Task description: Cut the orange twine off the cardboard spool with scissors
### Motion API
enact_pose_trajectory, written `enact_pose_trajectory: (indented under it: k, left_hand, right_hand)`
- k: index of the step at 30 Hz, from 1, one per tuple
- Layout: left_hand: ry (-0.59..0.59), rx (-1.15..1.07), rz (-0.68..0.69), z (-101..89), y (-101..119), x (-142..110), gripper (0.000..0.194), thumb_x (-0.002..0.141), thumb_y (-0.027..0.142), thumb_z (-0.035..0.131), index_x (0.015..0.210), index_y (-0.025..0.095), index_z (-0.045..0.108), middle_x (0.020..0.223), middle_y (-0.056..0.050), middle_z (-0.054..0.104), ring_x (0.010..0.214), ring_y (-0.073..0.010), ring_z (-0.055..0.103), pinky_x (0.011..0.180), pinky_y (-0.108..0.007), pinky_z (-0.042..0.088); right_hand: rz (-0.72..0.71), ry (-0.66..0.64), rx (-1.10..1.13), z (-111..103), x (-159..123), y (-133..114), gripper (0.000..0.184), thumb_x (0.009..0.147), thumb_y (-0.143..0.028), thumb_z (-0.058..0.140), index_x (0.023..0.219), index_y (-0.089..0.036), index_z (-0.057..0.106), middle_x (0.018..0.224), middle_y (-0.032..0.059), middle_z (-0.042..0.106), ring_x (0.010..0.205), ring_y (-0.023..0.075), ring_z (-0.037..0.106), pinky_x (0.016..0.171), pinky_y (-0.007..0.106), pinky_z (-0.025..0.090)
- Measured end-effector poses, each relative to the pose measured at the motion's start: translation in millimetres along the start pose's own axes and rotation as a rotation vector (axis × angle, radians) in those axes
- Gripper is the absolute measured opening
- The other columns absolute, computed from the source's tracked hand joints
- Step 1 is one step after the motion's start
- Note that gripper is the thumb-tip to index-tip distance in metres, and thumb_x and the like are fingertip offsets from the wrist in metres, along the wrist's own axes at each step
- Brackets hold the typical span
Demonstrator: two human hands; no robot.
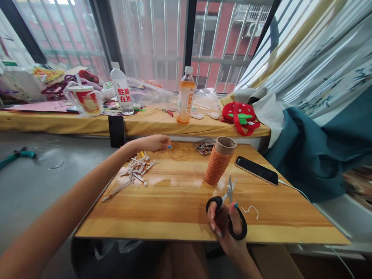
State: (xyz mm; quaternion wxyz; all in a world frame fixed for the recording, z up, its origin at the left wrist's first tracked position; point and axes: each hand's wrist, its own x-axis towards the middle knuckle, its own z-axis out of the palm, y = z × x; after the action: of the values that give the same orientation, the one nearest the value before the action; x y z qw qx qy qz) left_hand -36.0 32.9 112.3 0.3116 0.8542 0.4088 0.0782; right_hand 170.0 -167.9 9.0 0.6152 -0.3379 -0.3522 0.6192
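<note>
My right hand [229, 228] holds a pair of scissors [230, 188], its thumb and fingers through the black handles. The blades point away from me and are slightly apart. My left hand [157, 143] is stretched over the table's far left part, its fingers pinched together; what lies between them is too small to make out. Loose orange thread [181, 152] lies in loops just right of that hand. Beyond the scissors stands a cardboard tube spool [218, 166] wound with orange cord. Near my left hand is a pile of white paper-like strips [136, 170].
The wooden table [162, 217] carries a phone [257, 170] with a white cable, a short white string [252, 209] and a clear tray of small beads [205, 146]. On the ledge behind stand an orange drink bottle [186, 97], a clear bottle [122, 91] and a strawberry bag [240, 115].
</note>
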Motion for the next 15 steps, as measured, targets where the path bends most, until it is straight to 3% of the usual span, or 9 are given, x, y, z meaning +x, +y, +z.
enact_pose_trajectory:
  k: [4,6,9,15]
  left_hand:
    - [0.059,-0.503,0.109,-12.0,5,33,0.018,0.073,0.023,0.05,0.086,0.012,0.057,0.056,0.004,0.039,0.041,-0.0035,0.03,0.038,-0.016,0.023]
    - [0.16,-0.641,0.094,-10.6,1,51,0.018,0.074,0.019,0.048,0.085,0.01,0.057,0.057,0.003,0.039,0.041,-0.0021,0.028,0.038,-0.014,0.022]
    - [0.294,-0.619,-0.069,5.6,-13,77,0.016,0.075,0.014,0.045,0.081,0.006,0.057,0.055,0.002,0.041,0.039,-0.0014,0.028,0.039,-0.014,0.025]
    - [0.361,-0.368,-0.289,47.6,-51,103,0.015,0.072,0.011,0.046,0.061,0.006,0.055,0.039,0.003,0.04,0.034,-0.0041,0.031,0.038,-0.018,0.027]
  right_hand:
    - [0.023,0.016,-0.016,0,-1,0,0.055,0.064,-0.066,0.046,0.054,-0.013,0.052,0.043,-0.0027,0.042,0.035,0.0032,0.028,0.038,0.019,0.018]
    - [0.025,0.01,-0.006,0,-1,1,0.054,0.065,-0.065,0.046,0.054,-0.013,0.052,0.043,-0.0028,0.042,0.035,0.0033,0.029,0.038,0.019,0.018]
    - [0.022,-0.012,0.021,-1,0,2,0.052,0.066,-0.065,0.046,0.056,-0.014,0.052,0.045,-0.003,0.042,0.037,0.0037,0.029,0.038,0.019,0.018]
    - [0.022,-0.038,0.059,-2,4,3,0.051,0.07,-0.062,0.044,0.056,-0.013,0.051,0.046,-0.0031,0.041,0.036,0.0032,0.028,0.037,0.018,0.016]
